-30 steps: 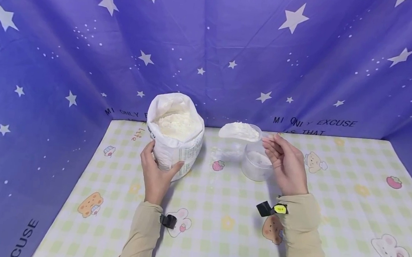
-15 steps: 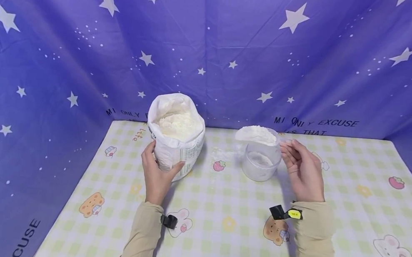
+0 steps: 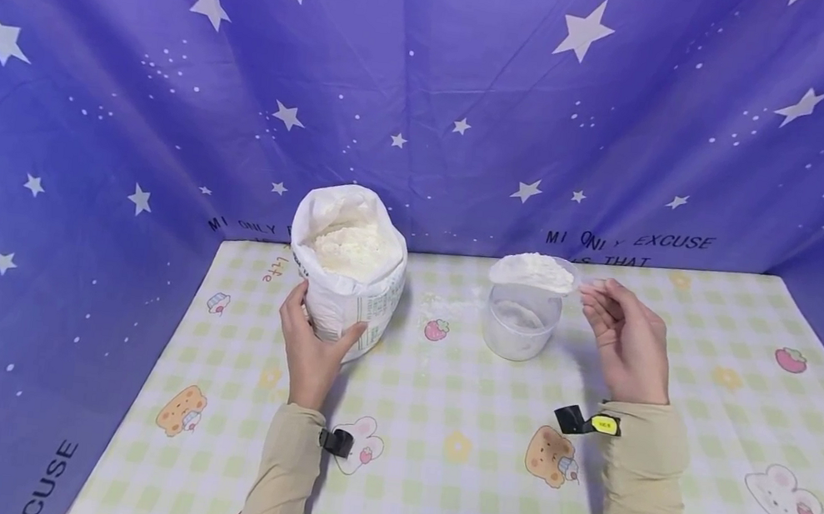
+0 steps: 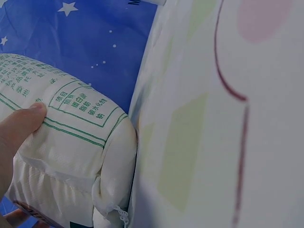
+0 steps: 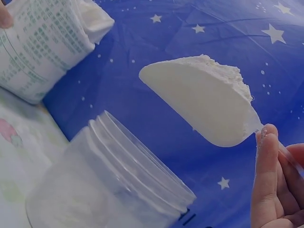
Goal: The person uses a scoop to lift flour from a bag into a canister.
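My left hand (image 3: pixel 314 356) grips the lower side of a white bag of flour (image 3: pixel 372 307), which stands open at the top with white powder showing inside. In the left wrist view, the thumb presses the green-printed side of the bag (image 4: pixel 71 137). My right hand (image 3: pixel 629 343) pinches the thin handle of a clear scoop (image 5: pixel 199 109) heaped with white powder. The scoop is held level above the mouth of a clear plastic jar (image 3: pixel 520 335), apart from its rim. Some white powder lies at the bottom of the jar.
A checked tablecloth (image 3: pixel 458 396) with cartoon prints covers the table. Between bag and jar, a little powder (image 3: pixel 445 304) is scattered on it. Behind the table hangs a blue star-printed curtain (image 3: pixel 428 100), close to the bag and jar.
My right hand has carried the loaded scoop to the right, from beside the jar to over its mouth. The left hand and the bag have stayed in place.
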`<state>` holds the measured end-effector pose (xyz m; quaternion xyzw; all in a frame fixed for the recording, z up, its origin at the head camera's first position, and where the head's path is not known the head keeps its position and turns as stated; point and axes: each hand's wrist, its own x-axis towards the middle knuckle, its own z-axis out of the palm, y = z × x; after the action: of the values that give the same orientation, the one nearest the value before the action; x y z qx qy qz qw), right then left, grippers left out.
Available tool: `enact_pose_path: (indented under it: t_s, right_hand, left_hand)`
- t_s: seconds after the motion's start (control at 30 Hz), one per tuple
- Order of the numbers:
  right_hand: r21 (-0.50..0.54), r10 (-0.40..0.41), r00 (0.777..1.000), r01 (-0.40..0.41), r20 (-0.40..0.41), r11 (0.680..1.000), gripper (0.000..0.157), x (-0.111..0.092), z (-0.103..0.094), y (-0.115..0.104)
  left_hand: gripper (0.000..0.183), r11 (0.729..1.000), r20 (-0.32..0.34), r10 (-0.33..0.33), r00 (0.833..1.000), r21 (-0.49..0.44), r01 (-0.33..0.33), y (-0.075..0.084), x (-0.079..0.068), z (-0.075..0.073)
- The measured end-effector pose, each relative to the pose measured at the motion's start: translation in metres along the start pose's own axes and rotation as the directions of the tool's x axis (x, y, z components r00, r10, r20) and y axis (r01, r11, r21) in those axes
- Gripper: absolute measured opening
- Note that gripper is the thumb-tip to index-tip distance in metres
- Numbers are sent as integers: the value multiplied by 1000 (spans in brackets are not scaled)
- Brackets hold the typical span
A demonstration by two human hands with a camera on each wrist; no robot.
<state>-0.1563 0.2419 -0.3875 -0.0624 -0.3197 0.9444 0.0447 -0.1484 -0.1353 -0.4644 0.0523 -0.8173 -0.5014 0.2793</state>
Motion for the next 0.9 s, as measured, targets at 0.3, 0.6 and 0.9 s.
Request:
enact_pose_path:
  t_s: [0.3, 0.6, 0.9]
  right_hand:
    - [-42, -65, 997, 63, -46, 997, 12, 1, -8, -7]
    - [-74, -85, 994, 80, -68, 994, 11, 1, -13, -9]
    - [-208, -183, 977, 157, -113, 966, 13, 4, -10, -9]
  left_hand:
    - [98, 1000, 4, -6, 1000, -6, 6, -1, -1, 0]
    - [99, 1000, 13, -28, 1000, -3, 28, 0, -1, 0]
    - [98, 999, 17, -35, 999, -4, 35, -1, 0, 0]
